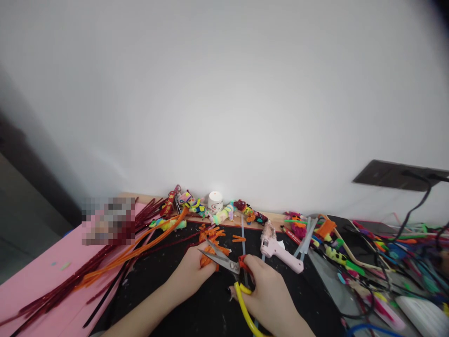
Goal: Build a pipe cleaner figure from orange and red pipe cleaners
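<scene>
My right hand [268,292] grips scissors [224,262] with red and yellow handles, their blades parted and pointing left. My left hand [194,269] is closed on a small bundle of orange pipe-cleaner pieces [210,250] right at the blade tips. More cut orange pieces [212,232] lie on the black mat [210,309] just beyond my hands. A long orange pipe cleaner [140,248] runs off to the left.
A pink glue gun [278,248] lies right of the scissors. Dark red tinsel stems [70,281] cross the pink sheet [31,281] at left. Small pipe-cleaner figures [196,206] and a white tape roll [215,202] line the wall. Colourful stems and cables [386,262] clutter the right.
</scene>
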The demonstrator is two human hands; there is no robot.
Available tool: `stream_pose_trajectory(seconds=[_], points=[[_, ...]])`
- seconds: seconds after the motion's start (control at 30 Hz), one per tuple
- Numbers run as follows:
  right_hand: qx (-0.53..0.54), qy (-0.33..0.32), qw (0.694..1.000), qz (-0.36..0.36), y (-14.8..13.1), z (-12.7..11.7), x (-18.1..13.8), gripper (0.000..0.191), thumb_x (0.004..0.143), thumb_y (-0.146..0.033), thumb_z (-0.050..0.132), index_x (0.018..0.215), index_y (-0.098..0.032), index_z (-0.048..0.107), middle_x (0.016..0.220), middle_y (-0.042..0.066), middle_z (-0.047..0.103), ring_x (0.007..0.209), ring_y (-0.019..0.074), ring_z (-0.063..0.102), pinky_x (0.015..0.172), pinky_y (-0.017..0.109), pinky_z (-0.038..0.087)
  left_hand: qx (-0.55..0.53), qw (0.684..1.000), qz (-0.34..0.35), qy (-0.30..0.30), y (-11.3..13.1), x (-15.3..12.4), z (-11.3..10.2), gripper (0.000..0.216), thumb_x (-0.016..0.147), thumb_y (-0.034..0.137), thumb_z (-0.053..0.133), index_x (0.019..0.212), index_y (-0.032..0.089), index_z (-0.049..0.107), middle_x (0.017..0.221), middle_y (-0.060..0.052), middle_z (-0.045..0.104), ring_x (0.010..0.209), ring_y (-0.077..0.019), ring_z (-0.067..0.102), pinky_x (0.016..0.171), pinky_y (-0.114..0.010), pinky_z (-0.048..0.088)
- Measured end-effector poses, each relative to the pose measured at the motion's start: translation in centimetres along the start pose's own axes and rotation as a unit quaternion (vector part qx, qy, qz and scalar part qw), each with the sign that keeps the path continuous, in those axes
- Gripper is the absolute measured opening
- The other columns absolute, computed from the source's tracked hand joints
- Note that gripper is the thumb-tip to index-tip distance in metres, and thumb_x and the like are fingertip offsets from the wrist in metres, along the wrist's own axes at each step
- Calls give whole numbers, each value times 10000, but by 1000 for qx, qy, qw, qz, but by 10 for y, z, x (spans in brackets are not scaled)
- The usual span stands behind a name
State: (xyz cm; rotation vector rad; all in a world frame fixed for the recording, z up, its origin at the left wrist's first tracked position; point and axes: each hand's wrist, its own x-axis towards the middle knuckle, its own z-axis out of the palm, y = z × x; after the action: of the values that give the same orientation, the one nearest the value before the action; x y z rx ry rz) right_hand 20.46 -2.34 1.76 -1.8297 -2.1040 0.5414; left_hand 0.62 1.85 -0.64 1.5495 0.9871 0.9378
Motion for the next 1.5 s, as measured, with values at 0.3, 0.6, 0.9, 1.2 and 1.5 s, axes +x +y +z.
stream_pose_trajectory(seconds=[0.3,0.6,0.9,1.2,1.5], points=[[-31,-12,999,1,-4,-3,-1,212,743,-331,706,916,-227,641,941,52,705,855,240,666,701,271,433,21,1000,-10,-4,0,-1,0,138,786,179,537,845,165,661,875,-52,718,857,-227,639,880,-347,486],[-53,-19,998,4,-1,-3,-2,153,731,-331,718,759,-216,620,809,43,712,758,228,666,608,254,359,39,998,-51,9,1,-3,1,107,757,224,527,748,182,625,629,16,572,693,-186,547,672,-284,463],[-45,10,998,30,3,2,1,185,782,-314,646,709,-220,503,695,27,649,650,204,617,557,253,301,12,998,-59,11,0,-2,-1,243,864,420,565,785,190,556,546,80,377,529,-117,376,508,-227,338],[4,13,1000,17,0,5,-3,312,685,-236,677,923,-231,476,955,52,653,820,229,648,664,266,449,11,999,-33,21,-7,0,-4,229,864,402,569,848,174,588,666,32,520,611,-140,451,595,-250,399],[-5,-14,1000,6,-4,-3,-3,195,734,-298,688,859,-223,558,895,35,666,781,219,629,656,271,406,66,998,12,7,8,-4,-4,205,924,336,481,880,184,613,884,-54,674,840,-220,607,823,-327,468]])
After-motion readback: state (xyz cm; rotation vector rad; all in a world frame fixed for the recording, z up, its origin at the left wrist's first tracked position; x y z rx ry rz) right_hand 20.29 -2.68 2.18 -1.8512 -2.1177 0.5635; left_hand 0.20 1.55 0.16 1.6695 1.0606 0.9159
